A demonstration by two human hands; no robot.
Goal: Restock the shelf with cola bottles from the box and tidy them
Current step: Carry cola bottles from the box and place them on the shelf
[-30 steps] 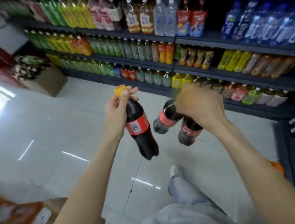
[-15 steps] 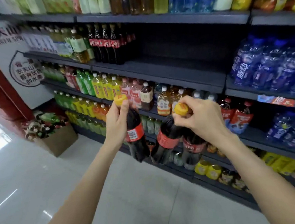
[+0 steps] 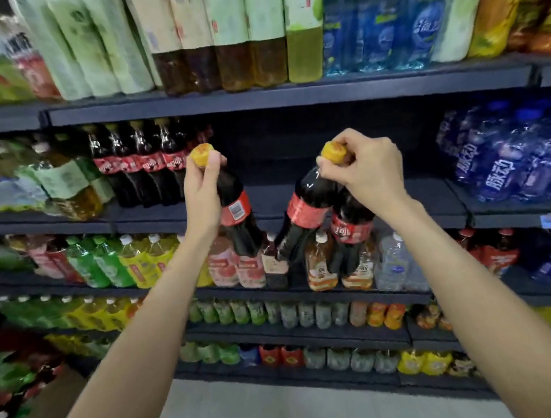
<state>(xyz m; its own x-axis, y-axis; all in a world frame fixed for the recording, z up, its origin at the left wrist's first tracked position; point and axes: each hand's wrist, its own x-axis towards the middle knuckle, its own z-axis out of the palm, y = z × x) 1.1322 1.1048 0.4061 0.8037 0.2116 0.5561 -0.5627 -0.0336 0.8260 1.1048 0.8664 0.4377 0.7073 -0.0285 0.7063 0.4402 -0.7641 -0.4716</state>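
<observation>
**Three colas up, one bare shelf to fill**

I carry three cola bottles by their necks. My left hand grips one bottle just under its yellow cap, so it hangs below my fingers, tilted with its base swinging out to the right. My right hand pinches two necks at once: the left bottle leans out with its cap showing at my fingertips, and the right bottle hangs straighter, its cap hidden under my palm.

All three hang in front of the dark shelf, level with its front lip. The bare stretch of that shelf lies straight behind them, with the cola row already standing at its left end and blue bottles to its right.

The weak point, I think, is my right hand. Two necks in one pinch is a thin hold (and these look full and heavy), so either could slip as I lift over the lip, dropping onto the small bottles one shelf below. Swinging bases could also catch the lip, or knock the standing row over if I set down too close to it.
</observation>
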